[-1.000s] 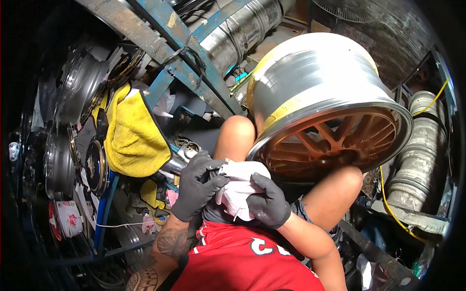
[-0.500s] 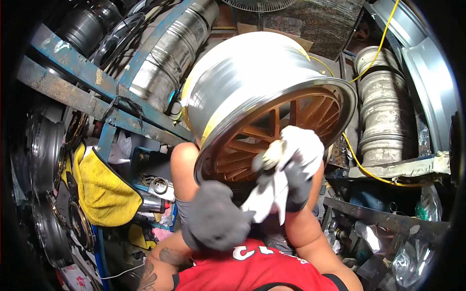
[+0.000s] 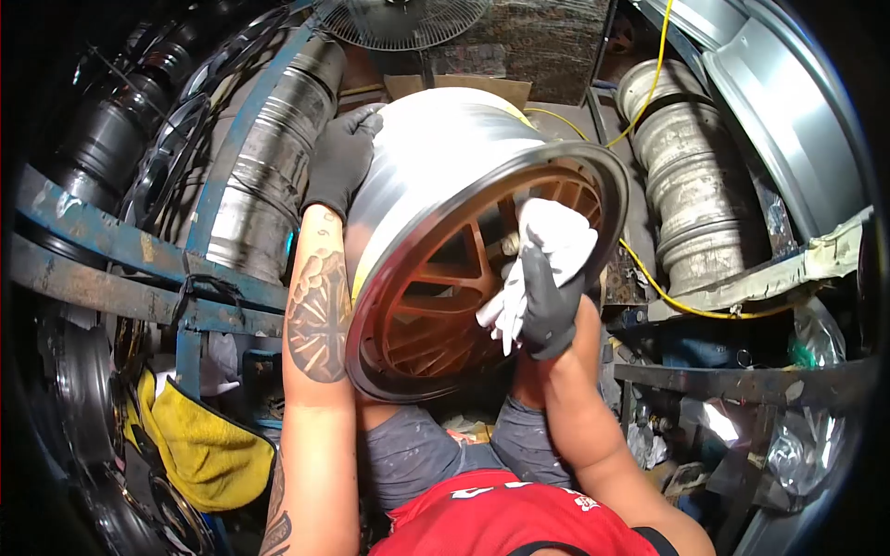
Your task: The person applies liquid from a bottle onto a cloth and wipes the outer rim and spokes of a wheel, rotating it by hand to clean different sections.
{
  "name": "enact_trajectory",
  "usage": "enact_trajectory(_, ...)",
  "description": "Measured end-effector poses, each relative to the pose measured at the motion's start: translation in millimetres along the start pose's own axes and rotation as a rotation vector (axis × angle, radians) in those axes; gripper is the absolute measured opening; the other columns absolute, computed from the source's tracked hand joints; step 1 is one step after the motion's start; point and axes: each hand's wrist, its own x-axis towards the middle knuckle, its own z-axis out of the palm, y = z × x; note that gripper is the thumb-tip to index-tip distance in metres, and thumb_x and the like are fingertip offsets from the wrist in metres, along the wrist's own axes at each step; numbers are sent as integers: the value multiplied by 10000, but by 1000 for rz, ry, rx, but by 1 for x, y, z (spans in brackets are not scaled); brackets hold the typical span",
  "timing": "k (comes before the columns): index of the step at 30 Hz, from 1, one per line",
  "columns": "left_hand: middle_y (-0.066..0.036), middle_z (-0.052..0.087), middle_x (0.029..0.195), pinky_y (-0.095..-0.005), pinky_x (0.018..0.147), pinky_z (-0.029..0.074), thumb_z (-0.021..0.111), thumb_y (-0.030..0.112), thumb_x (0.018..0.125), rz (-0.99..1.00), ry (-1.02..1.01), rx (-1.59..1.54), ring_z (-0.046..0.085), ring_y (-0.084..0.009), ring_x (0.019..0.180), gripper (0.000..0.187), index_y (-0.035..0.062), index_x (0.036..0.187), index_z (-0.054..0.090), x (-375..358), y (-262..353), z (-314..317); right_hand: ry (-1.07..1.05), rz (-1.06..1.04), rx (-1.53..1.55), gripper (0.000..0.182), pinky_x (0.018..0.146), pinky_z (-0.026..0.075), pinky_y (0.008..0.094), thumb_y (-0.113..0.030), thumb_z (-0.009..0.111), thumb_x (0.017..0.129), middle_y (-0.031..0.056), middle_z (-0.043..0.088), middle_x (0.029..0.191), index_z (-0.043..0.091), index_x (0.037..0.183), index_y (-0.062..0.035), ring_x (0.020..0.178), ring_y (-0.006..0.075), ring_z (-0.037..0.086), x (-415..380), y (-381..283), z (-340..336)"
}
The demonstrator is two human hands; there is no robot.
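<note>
Left hand at wheel rim's left side, finger closure can't tell. Right hand clamped on white cloth, before rim's spokes. Best: rim steadied, loose cloth ends tucked.

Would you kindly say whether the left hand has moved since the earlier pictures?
Yes: judged by the left stack of silver rims, the left hand has moved forward, from below it in view to beside it, at the bronze-spoked wheel's barrel.
</note>
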Motion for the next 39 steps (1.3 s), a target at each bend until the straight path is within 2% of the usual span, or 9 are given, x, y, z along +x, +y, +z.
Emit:
enact_trajectory(8, -185, 733, 1152, -402, 929, 527, 613, 338, 965, -110, 108, 162, 701, -333, 1063, 353, 129, 1219, 741, 8, -48, -20, -124, -236, -565, 264, 555, 471, 319, -201, 598, 961, 80, 675, 710, 707, 877, 24, 586, 127, 620, 108, -18, 25)
enact_trajectory(9, -197, 726, 1156, -419, 932, 528, 597, 356, 964, -131, 135, 230, 693, -357, 1069, 366, 133, 1215, 742, 6, -52, -23, -177, -171, -658, 251, 610, 509, 364, -197, 577, 917, 156, 688, 728, 705, 896, 18, 626, 225, 675, 126, -17, 29)
enact_trajectory(10, -209, 719, 1161, -436, 935, 529, 581, 374, 962, -151, 164, 298, 686, -382, 1076, 380, 136, 1211, 743, 3, -57, -28, -207, -476, -825, 248, 682, 533, 421, -197, 570, 889, 220, 700, 798, 722, 931, -6, 732, 358, 702, 139, -13, 34)
enact_trajectory(12, -225, 704, 1179, -454, 949, 524, 554, 358, 947, -139, 221, 305, 671, -406, 1091, 403, 137, 1232, 733, -15, -42, -35, -268, -562, -908, 256, 728, 536, 458, -200, 578, 873, 247, 692, 858, 736, 983, -32, 823, 432, 682, 149, -9, 39)
enact_trajectory(16, -215, 703, 1206, -411, 970, 519, 537, 292, 951, -176, 216, 150, 673, -374, 1119, 399, 116, 1263, 713, -25, -44, -43, -179, -581, -866, 182, 688, 518, 468, -169, 609, 845, 216, 670, 766, 703, 885, -18, 739, 404, 667, 144, 10, 48)
enact_trajectory(19, -198, 704, 1232, -397, 990, 511, 530, 235, 954, -110, 231, 152, 675, -347, 1132, 385, 84, 1259, 711, -23, -64, -44, -351, -512, -988, 190, 693, 510, 338, -59, 583, 862, 101, 674, 798, 684, 1005, 15, 722, 184, 635, 163, 15, 41)
enact_trajectory(23, -201, 700, 1239, -389, 987, 514, 546, 234, 951, -138, 229, 57, 676, -346, 1135, 386, 64, 1257, 708, -23, -88, -48, -423, -647, -856, 187, 655, 496, 319, -42, 578, 858, 63, 648, 748, 676, 997, 35, 678, 145, 597, 169, 25, 59)
enact_trajectory(30, -209, 696, 1243, -390, 990, 515, 554, 284, 969, -152, 235, 50, 674, -350, 1142, 392, 65, 1255, 708, -14, -118, -50, -466, -376, -900, 204, 651, 485, 302, -66, 571, 879, 64, 652, 782, 675, 1003, 58, 709, 125, 591, 178, 28, 77)
enact_trajectory(39, -235, 666, 1281, -462, 1023, 489, 539, 415, 982, -160, 179, 211, 635, -401, 1185, 511, 109, 1381, 627, -22, -82, -47, -435, -408, -862, 231, 755, 522, 298, -42, 571, 859, 111, 727, 880, 725, 1017, 23, 816, 174, 678, 171, 13, 79)
